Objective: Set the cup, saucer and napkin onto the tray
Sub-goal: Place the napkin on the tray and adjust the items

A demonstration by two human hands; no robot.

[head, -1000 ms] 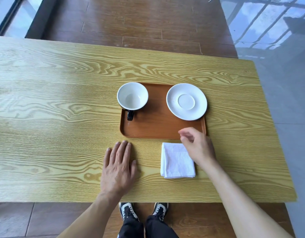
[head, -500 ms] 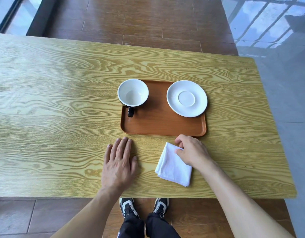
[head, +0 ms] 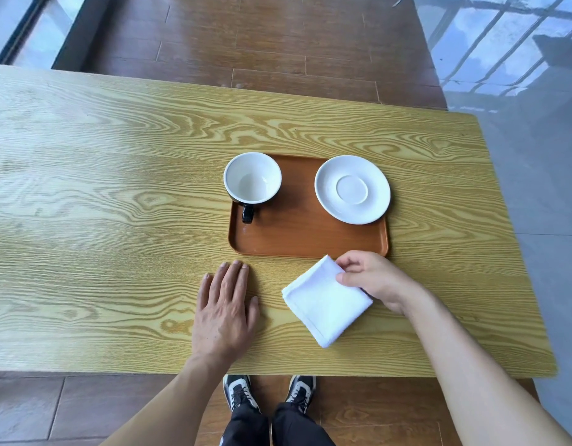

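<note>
Rectangular yellow wood-grain bench [head: 117, 220], centre. Brown wooden plank floor [head: 278, 43], 12 and 6 o'clock. Glossy grey tiled floor [head: 542, 175], 3 o'clock. Black-and-white sneakers [head: 239, 392], black trousers [head: 246, 429], 6 o'clock.

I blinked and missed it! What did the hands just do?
The right hand pinched the napkin by its far corner and turned it askew, lifting that edge. The left hand stayed flat on the table; cup, saucer and tray didn't move.

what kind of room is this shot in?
Probably a café-style or staged indoor room, not a kitchen: a yellow wood-grain table on brown floor tiles, glossy grey floor reflecting window bars, and a brown serving tray.
</note>
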